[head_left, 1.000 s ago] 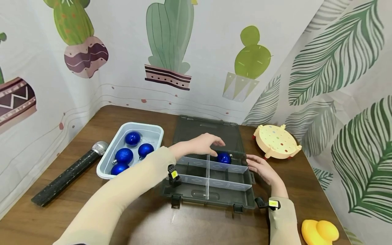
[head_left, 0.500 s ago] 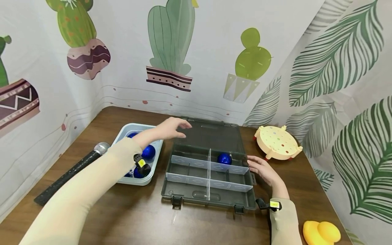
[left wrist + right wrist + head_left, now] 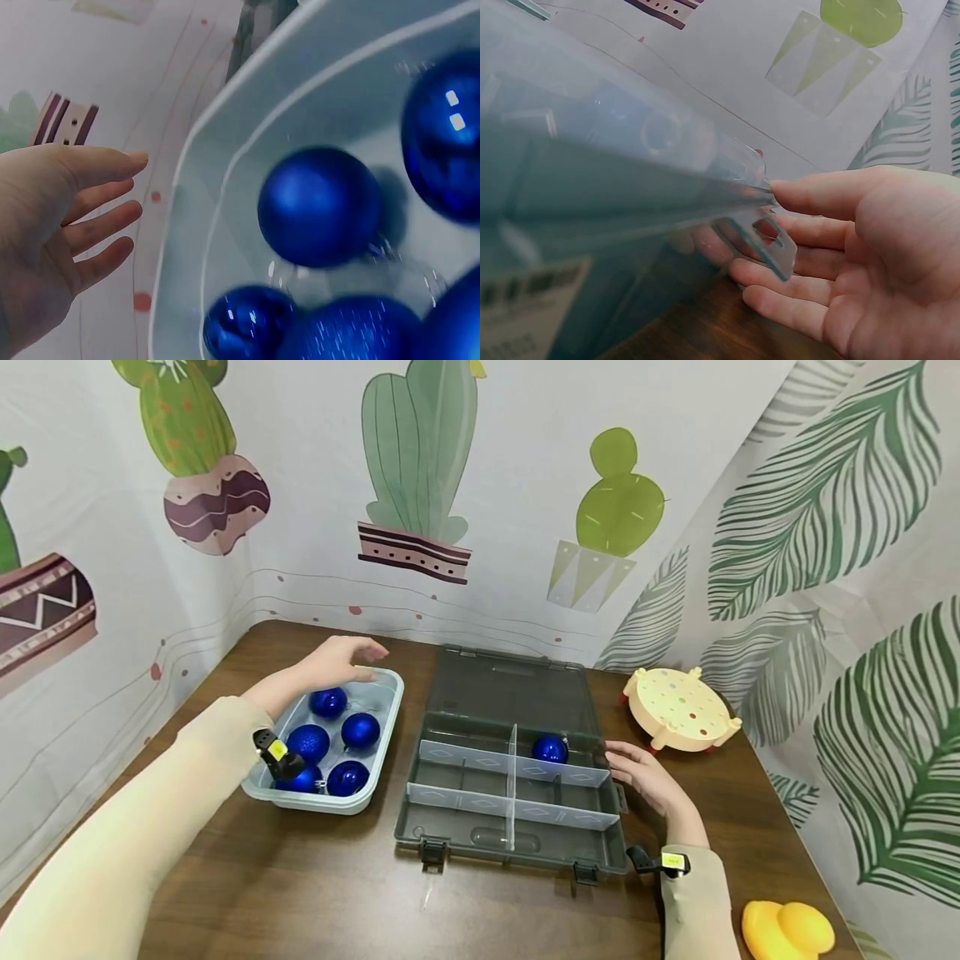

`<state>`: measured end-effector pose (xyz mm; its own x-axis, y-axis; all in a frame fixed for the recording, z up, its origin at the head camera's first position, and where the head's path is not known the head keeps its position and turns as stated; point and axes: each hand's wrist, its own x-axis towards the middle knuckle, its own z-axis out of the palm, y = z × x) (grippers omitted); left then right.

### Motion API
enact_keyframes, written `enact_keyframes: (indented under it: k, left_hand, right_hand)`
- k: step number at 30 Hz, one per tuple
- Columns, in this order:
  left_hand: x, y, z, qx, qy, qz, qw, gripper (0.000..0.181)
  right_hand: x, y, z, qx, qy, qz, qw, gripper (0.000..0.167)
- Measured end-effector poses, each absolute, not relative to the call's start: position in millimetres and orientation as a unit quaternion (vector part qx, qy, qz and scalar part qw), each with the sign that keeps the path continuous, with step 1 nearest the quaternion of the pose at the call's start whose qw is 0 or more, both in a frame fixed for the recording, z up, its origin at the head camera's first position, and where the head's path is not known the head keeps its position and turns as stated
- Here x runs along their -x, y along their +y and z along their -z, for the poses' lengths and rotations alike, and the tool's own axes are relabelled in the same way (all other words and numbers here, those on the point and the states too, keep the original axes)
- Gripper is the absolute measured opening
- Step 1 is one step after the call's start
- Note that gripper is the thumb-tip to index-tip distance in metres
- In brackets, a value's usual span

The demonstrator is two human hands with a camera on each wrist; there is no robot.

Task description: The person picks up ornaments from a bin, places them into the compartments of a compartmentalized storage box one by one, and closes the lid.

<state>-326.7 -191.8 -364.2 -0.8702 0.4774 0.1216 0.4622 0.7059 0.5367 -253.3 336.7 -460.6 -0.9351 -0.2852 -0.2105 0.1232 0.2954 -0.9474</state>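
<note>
My left hand (image 3: 330, 663) hovers over the back of a light blue plastic tray (image 3: 378, 781), fingers loosely extended and holding nothing. Several blue Christmas baubles (image 3: 361, 731) lie in the tray; the left wrist view shows the hand beside the rim, apart from the baubles (image 3: 321, 208). To the right, a dark transparent compartment box (image 3: 459, 814) lies with its lid (image 3: 510, 689) folded back. One blue bauble (image 3: 551, 748) sits in its back right compartment. My right hand (image 3: 651, 783) grips the box's right side; in the right wrist view the thumb touches the rim, fingers lower down.
A black microphone (image 3: 180, 781) lies left of the tray, partly behind my left sleeve. At the back right stands a cream round object with short legs (image 3: 678, 708). A yellow rubber duck (image 3: 787, 931) is at the front right. A patterned cloth hangs behind the table.
My left hand has moved left from above the box to over the tray, empty throughout. The tray now sits slightly further right. My right hand stays at the box's side.
</note>
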Motion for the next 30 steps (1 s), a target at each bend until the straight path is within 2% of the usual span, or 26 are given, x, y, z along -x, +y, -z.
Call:
enact_keyframes:
  k: [12,22,30]
  left_hand:
    - [317,-227,375,-0.222,0.937,-0.265,0.051,0.047]
    - [314,-231,385,-0.228,0.937,-0.249,0.085,0.051]
    - [312,-230,388,-0.229,0.948,-0.203,0.083,0.054]
  right_hand:
    - [256,340,465,0.058,0.781,0.599,0.166,0.057]
    - [255,340,464,0.050,0.784,0.595,0.172,0.057]
    - [255,340,465,0.052,0.780,0.599,0.173,0.057]
